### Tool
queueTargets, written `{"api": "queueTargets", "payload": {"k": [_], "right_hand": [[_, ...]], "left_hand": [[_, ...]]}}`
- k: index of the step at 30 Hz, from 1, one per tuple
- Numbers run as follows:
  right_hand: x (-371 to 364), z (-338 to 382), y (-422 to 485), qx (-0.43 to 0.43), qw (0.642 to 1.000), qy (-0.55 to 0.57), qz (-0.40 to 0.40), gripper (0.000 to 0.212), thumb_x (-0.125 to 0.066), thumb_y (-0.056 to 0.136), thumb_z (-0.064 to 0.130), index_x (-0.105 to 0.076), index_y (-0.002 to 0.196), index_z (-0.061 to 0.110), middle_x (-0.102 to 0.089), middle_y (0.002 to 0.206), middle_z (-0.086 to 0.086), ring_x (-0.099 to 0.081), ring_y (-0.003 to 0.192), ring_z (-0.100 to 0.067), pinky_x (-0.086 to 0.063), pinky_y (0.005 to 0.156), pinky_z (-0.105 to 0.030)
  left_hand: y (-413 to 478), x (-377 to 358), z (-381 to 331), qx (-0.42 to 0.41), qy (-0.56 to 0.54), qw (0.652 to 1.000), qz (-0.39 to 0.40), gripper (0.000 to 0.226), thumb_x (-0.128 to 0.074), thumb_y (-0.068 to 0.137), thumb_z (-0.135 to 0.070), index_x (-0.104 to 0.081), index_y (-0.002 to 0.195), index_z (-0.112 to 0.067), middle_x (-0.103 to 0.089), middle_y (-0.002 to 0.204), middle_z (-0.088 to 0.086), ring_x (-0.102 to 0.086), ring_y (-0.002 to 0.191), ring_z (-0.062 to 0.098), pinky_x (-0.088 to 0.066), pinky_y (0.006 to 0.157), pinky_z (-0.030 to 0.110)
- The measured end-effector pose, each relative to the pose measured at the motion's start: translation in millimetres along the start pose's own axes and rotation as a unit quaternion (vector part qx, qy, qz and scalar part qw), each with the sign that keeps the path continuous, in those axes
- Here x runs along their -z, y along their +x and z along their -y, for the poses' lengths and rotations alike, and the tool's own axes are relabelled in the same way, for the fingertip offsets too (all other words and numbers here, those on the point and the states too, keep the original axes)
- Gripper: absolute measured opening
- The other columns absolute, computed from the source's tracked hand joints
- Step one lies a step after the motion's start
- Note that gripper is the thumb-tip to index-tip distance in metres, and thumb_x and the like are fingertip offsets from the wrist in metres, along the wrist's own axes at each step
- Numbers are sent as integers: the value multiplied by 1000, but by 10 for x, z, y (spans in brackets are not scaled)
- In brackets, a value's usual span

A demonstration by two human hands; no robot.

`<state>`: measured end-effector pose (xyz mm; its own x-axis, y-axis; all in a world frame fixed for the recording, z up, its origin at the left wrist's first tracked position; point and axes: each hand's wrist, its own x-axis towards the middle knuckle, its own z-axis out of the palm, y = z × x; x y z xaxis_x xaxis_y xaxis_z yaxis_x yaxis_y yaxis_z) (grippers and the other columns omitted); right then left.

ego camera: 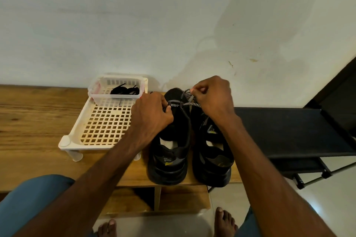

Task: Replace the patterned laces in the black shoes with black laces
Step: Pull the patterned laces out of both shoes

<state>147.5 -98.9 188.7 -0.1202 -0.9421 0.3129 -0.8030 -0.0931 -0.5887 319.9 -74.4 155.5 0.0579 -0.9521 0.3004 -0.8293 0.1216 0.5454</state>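
Nearest, on the pale floor, two bare feet point(225, 221), with blue trouser legs point(28, 198) at either side; just beyond, at the front edge of a wooden bench point(28, 121), the two black shoes point(213, 163) side by side, heels toward the camera, toes toward the wall; over the throat of the left shoe point(169, 159), the left hand point(152, 115), fingers curled, pinching the patterned lace point(190, 102) beside the raised tongue; a little farther and higher, the right hand point(212, 98), curled too, thumb and forefinger gripping another stretch of the same black-and-white lace, stretched between the two hands; left of the shoes, a white grid tray point(104, 127) on short legs; at its far end a clear basket point(115, 100) holding the coiled black laces point(125, 90), well apart from both hands; right of the bench, a black rack point(289, 131); behind all, a pale stained wall point(134, 25)
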Motion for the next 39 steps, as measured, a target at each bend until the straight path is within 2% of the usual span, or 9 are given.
{"api": "queueTargets", "payload": {"k": [5,9,13,19,23,27,33,36,39], "right_hand": [[-213,18,43,13,995,-62,81,19,-68,92,7,-79,107,12,-76,101,-11,-73,90,-27,-61,87,-42],[-293,-4,23,39,973,-146,173,25,-68,89,9,-77,110,16,-74,100,-10,-69,95,-28,-59,88,-40],[-245,15,3,53,968,-188,154,29,-74,86,14,-78,112,26,-75,107,-6,-69,101,-28,-58,91,-41],[-202,33,2,25,974,-170,146,18,-74,89,15,-79,106,18,-75,102,-7,-71,92,-27,-60,86,-39],[-130,56,-29,10,986,-115,119,15,-72,87,12,-83,92,20,-78,90,-2,-72,82,-23,-61,76,-36],[-55,47,-44,-4,993,-75,88,17,-69,81,8,-82,78,20,-78,85,3,-72,75,-18,-63,73,-36],[223,39,-73,-15,999,44,-12,12,-74,88,15,-83,91,22,-79,88,10,-71,74,-2,-61,76,-25],[358,10,-53,-50,983,154,-88,6,-78,86,20,-83,89,21,-78,81,12,-72,75,2,-60,80,-21],[496,32,-11,-78,936,304,-159,5,-79,86,14,-82,84,17,-78,79,9,-72,78,3,-55,80,-15]], "left_hand": [[-6,4,-2,0,-2,1000,3,17,-73,84,-34,-78,92,-20,-72,73,-5,-69,72,15,-58,73,34],[0,16,-8,3,-1,1000,7,16,-74,83,-32,-78,90,-19,-71,71,-4,-69,72,17,-60,75,37],[-14,2,-22,10,13,1000,5,18,-76,83,-35,-77,91,-19,-71,75,-4,-69,76,18,-58,74,35],[5,-46,-95,16,115,993,13,24,-75,87,-35,-76,104,-17,-73,97,5,-70,94,28,-49,74,34],[20,-68,-137,16,163,986,25,19,-73,89,-25,-74,104,-14,-71,95,9,-70,92,30,-41,66,32],[30,-100,-111,12,166,986,26,17,-73,86,-19,-76,103,-16,-71,92,8,-70,88,29,-41,64,30],[41,-105,-79,5,158,987,28,17,-76,86,-17,-77,103,-15,-72,95,7,-71,88,25,-41,63,28],[47,-112,-77,1,157,987,25,18,-76,86,-18,-77,104,-14,-72,94,7,-70,87,24,-40,62,27],[49,-123,-83,-2,153,988,29,19,-75,87,-19,-77,105,-14,-72,95,7,-70,87,24,-40,63,26]]}}
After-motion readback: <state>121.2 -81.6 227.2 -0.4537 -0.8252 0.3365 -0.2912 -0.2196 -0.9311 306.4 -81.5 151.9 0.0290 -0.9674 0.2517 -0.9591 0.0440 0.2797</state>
